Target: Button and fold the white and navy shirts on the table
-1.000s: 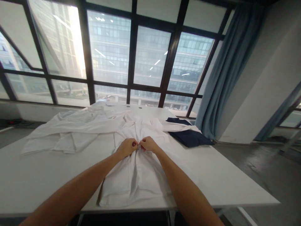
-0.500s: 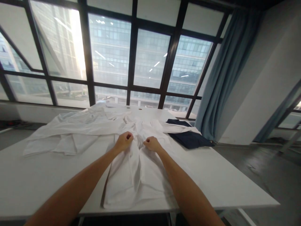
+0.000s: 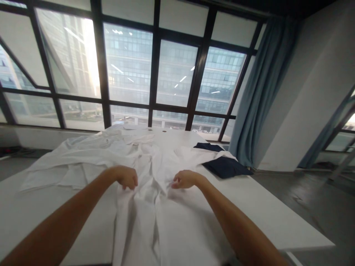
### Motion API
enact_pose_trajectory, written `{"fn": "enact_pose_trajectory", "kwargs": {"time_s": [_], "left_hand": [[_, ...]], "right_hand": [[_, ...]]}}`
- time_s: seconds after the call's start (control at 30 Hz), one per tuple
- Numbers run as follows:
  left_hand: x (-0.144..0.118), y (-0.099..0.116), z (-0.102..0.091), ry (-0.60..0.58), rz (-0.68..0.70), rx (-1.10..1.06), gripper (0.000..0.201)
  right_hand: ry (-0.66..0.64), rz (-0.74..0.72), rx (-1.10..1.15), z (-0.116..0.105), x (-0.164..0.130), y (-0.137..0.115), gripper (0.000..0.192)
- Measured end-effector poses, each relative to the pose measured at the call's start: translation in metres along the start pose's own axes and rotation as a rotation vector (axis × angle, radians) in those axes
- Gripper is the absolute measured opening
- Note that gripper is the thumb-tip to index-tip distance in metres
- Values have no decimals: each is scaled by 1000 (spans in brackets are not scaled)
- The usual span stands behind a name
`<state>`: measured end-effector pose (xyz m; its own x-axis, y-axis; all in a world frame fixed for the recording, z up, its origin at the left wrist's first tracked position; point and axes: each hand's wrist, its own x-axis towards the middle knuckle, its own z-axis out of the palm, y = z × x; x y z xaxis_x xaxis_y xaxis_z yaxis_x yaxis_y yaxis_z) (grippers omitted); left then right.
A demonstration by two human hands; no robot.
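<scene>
A white long-sleeved shirt [image 3: 144, 221] lies spread and creased over the table, its lower part reaching the near edge. On its left half, my left hand [image 3: 127, 178] is closed with curled fingers pinching the fabric. My right hand [image 3: 185, 180] pinches the right half between thumb and fingers. Loose folds run down the middle between the two hands. The right sleeve stretches across a dark navy cloth [image 3: 227, 168].
More white garments [image 3: 69, 157] lie rumpled on the left side of the white table [image 3: 266, 210]. Behind the table stand large framed windows [image 3: 177, 74], with a blue curtain [image 3: 260, 96] and a pillar to the right.
Both hands have moved apart and nearer to me, drawing the shirt along. Its lower part has spread wider and come closer over the front edge.
</scene>
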<state>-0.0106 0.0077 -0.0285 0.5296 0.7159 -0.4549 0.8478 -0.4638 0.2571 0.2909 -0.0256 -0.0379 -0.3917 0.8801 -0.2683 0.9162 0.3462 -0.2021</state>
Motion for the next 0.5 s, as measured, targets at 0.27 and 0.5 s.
{"fn": "enact_pose_trajectory", "kwargs": {"time_s": [0.27, 0.5], "left_hand": [[2, -42, 4, 471, -443, 185, 91], [-18, -50, -23, 367, -86, 67, 41]], "right_hand": [[375, 202, -54, -32, 27, 82, 70], [192, 296, 18, -23, 64, 130, 62]]}}
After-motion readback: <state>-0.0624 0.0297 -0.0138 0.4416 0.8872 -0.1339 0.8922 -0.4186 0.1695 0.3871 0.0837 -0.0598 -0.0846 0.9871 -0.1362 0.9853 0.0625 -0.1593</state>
